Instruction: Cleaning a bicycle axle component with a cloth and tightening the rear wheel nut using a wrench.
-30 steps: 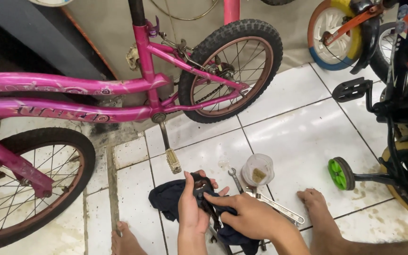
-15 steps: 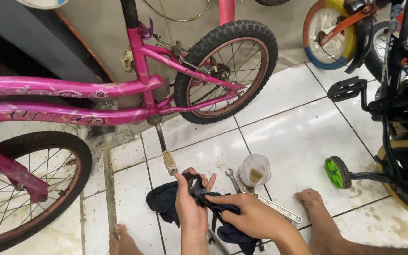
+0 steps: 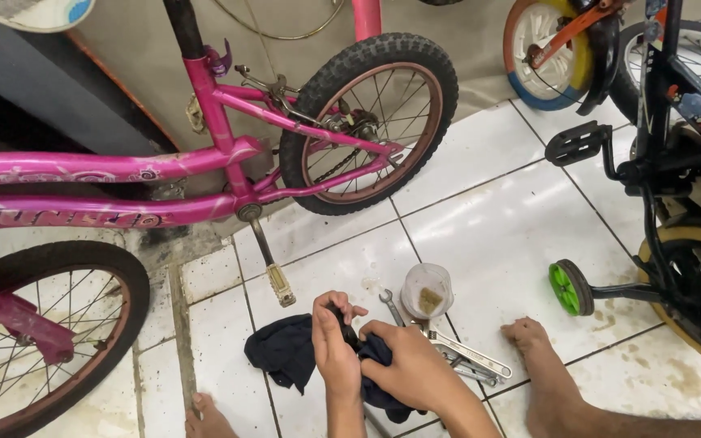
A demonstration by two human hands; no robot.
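Both hands meet low in the head view, over a dark rag [image 3: 285, 350] that lies bunched on the white tile floor [image 3: 513, 235]. The left hand [image 3: 334, 345] has its fingers curled shut around a fold of the rag and a small dark part inside it; what that part is cannot be told. The right hand [image 3: 407, 365] is closed over the other end of the same bundle, touching the left hand, knuckles up.

Just beside the right hand lie wrenches [image 3: 460, 357], one with its open end pointing up toward a clear plastic cup [image 3: 427, 290] with brownish stuff in it. A bare foot [image 3: 541, 365] rests on the tiles right of the tools, and toes of another foot [image 3: 204, 410] show at the bottom edge.

A pink bike [image 3: 229, 162] stands above the hands, its pedal [image 3: 280, 284] hanging down near the rag. A black bike [image 3: 675, 162] stands at the right, with a green training wheel [image 3: 565, 288] touching the floor
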